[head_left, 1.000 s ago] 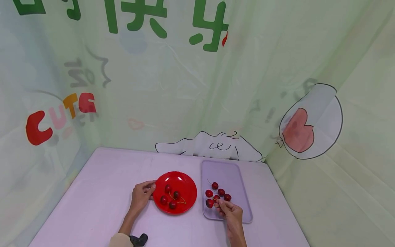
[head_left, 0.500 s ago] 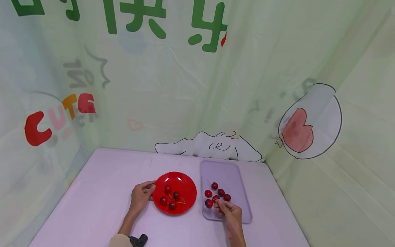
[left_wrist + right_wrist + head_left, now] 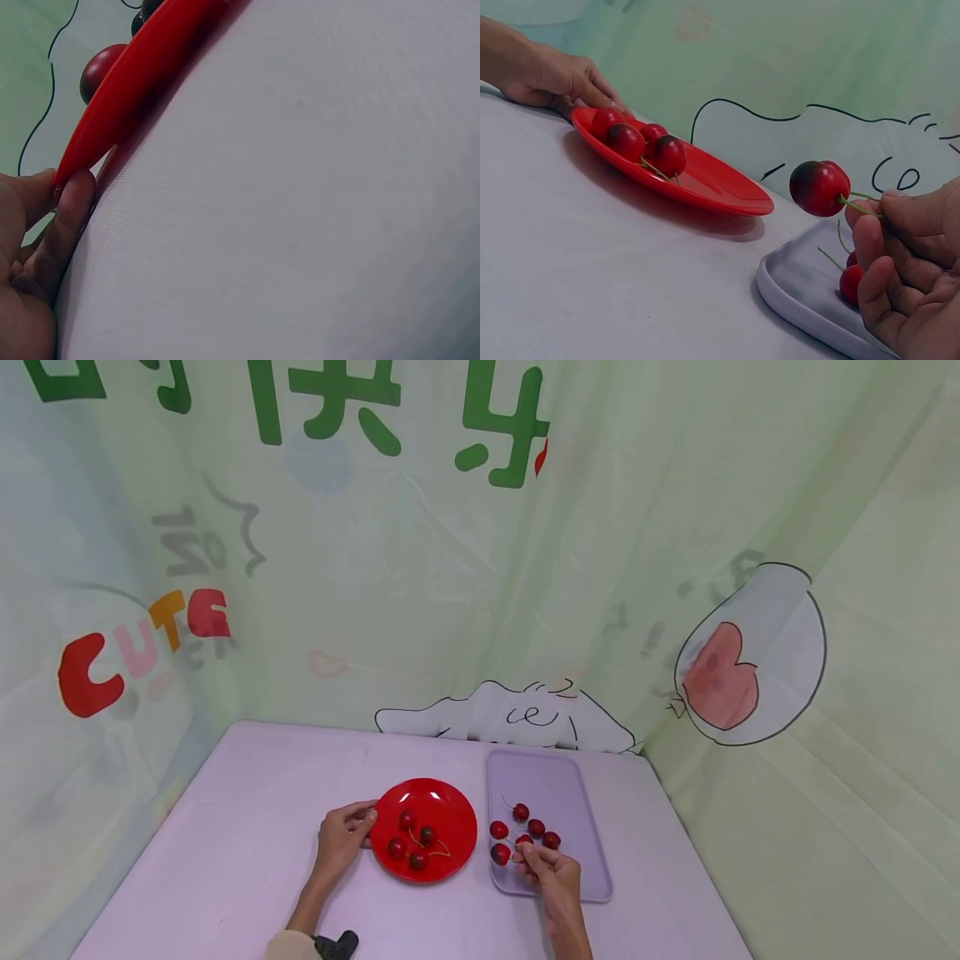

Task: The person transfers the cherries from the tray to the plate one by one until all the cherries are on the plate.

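Currently, right hand (image 3: 555, 875) is pinching green stems (image 3: 864, 196), two cherries (image 3: 817, 189) are extending just left of the fingertips, over the left side of the tray (image 3: 536, 777), left hand (image 3: 341, 839) is gripping the red plate (image 3: 456, 806) by its left rim, four cherries (image 3: 630, 142) are lying within.

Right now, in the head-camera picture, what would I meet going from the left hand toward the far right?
Left hand → red plate → lilac tray → large pink heart.
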Action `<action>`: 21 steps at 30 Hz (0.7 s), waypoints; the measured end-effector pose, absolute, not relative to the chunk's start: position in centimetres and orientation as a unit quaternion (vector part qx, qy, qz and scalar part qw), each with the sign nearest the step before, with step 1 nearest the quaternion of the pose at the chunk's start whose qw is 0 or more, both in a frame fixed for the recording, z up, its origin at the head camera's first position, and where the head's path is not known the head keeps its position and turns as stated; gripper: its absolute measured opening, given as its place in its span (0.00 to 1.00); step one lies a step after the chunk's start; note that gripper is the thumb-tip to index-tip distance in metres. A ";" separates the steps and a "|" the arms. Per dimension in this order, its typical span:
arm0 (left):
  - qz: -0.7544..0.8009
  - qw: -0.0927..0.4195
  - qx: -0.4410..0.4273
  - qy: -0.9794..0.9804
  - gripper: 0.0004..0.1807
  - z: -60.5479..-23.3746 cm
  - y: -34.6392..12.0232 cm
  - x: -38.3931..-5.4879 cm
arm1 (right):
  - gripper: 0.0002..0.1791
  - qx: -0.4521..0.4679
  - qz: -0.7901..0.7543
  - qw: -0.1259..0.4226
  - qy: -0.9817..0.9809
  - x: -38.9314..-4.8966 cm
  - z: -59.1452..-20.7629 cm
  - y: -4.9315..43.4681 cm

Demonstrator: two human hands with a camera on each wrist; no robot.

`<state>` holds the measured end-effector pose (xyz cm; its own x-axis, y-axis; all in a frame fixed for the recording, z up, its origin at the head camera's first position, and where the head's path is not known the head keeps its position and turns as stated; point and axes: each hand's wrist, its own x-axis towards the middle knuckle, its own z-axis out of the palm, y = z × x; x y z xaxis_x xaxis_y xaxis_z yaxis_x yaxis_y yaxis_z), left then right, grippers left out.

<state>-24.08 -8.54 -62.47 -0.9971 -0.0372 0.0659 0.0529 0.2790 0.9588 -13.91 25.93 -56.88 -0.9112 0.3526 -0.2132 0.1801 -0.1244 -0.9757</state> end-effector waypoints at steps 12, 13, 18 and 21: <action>-0.601 0.038 -0.006 -0.798 0.17 -62.5 -8.6 -24.2 | 0.15 -0.177 0.723 0.054 -0.665 -14.3 -57.3 25.1; -0.603 0.038 -0.006 -0.797 0.17 -62.5 -8.6 -24.2 | 0.15 -0.175 0.723 0.052 -0.667 -14.4 -57.4 25.1; -0.602 0.038 -0.005 -0.798 0.17 -62.6 -8.5 -24.3 | 0.16 -0.169 0.719 0.044 -0.672 -14.6 -57.2 24.5; -0.598 0.038 -0.002 -0.800 0.17 -62.8 -8.5 -24.4 | 0.16 -0.160 0.715 0.045 -0.679 -14.5 -56.8 23.9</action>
<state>-24.37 -8.47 -62.77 -0.9971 -0.0426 0.0627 0.0481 0.2838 0.9577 -14.51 23.87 -56.78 -0.9444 0.2826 -0.1680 0.1529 -0.0748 -0.9854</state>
